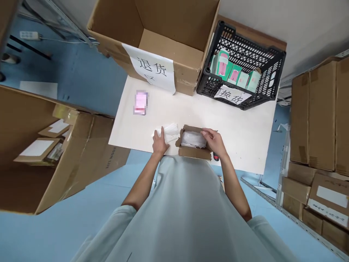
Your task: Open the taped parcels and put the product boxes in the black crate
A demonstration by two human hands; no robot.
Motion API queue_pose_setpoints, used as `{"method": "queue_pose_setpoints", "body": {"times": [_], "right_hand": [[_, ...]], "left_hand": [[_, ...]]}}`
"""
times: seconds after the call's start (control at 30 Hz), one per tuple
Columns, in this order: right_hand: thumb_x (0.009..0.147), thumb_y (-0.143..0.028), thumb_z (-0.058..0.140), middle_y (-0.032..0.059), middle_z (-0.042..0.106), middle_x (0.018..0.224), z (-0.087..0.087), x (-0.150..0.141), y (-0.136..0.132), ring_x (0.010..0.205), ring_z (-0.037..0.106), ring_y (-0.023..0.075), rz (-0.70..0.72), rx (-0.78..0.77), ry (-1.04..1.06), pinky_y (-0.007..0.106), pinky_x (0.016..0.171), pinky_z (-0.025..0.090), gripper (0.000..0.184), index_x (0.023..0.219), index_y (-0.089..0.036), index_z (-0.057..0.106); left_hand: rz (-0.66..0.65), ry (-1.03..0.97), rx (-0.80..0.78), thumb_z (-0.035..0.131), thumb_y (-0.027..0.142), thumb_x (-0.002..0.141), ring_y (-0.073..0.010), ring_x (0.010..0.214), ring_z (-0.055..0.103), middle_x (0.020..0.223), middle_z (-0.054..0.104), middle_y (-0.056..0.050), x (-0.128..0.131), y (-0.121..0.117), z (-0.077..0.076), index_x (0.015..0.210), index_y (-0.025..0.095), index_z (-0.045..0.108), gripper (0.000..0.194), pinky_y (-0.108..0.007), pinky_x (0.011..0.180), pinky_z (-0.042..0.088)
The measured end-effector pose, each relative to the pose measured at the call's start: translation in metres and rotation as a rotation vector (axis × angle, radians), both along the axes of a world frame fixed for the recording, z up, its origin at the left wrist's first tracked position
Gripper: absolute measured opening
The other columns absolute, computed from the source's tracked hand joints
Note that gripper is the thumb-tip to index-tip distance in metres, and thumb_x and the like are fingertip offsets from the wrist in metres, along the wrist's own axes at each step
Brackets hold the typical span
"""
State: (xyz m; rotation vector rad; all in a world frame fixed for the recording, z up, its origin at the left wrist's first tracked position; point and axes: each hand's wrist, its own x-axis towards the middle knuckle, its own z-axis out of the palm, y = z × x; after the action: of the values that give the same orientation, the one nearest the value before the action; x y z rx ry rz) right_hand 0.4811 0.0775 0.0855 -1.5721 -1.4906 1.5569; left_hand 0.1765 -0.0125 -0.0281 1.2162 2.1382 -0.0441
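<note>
A small brown cardboard box point(195, 152) stands with its top flaps raised at the near edge of the white table. Inside it lies something in thin, whitish translucent wrapping point(194, 139); what is wrapped cannot be made out. My right hand point(215, 142) is closed at the box's right side, its fingertips reaching over the rim by the wrapping. Left of the box, a flat white wrapped packet point(171, 131) lies on the table. My left hand point(160, 143) rests at that packet's left end, fingers apart. A dark and red object point(216, 157) partly shows beneath my right wrist.
On the white table point(234, 134), a blurred pink item point(141, 102) lies left. Behind stand a large open carton point(188, 78) with a paper sign and a black crate point(240, 100) holding green-and-pink boxes. Another open carton point(81, 153) is left; stacked cartons point(321, 120) fill the right.
</note>
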Motion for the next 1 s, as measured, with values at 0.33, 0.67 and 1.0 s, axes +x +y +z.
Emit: {"method": "queue_pose_setpoints", "body": {"times": [0.33, 0.67, 1.0], "right_hand": [[0.101, -0.073, 0.075, 0.0121, 0.087, 0.139, 0.02, 0.023, -0.039, 0.134, 0.082, 0.0345, -0.104, 0.047, -0.068, 0.053, 0.123, 0.063, 0.062, 0.139, -0.025, 0.084], [0.097, -0.076, 0.076, 0.0126, 0.087, 0.138, 0.017, 0.035, -0.066, 0.132, 0.083, 0.0341, -0.137, 0.028, -0.072, 0.052, 0.122, 0.064, 0.065, 0.135, -0.024, 0.085], [0.098, -0.08, 0.075, 0.0135, 0.087, 0.138, 0.011, 0.041, -0.069, 0.127, 0.084, 0.035, -0.188, 0.03, -0.021, 0.054, 0.118, 0.067, 0.07, 0.14, -0.024, 0.083]], "left_hand": [[-0.18, 0.004, -0.049, 0.06, 0.022, 0.11, -0.0521, 0.157, 0.05, 0.176, 0.042, -0.032, 0.03, 0.034, -0.007, 0.18, 0.024, 0.049, 0.071, -0.053, 0.104, 0.063], [-0.169, 0.0, 0.024, 0.059, 0.021, 0.105, -0.0371, 0.117, 0.075, 0.124, 0.078, -0.021, -0.005, 0.017, 0.006, 0.123, 0.014, 0.084, 0.032, -0.039, 0.098, 0.056], [-0.134, -0.305, 0.581, 0.067, 0.028, 0.103, -0.0308, 0.12, 0.076, 0.129, 0.08, -0.009, 0.036, 0.014, 0.109, 0.128, 0.024, 0.087, 0.033, -0.038, 0.108, 0.061]]}}
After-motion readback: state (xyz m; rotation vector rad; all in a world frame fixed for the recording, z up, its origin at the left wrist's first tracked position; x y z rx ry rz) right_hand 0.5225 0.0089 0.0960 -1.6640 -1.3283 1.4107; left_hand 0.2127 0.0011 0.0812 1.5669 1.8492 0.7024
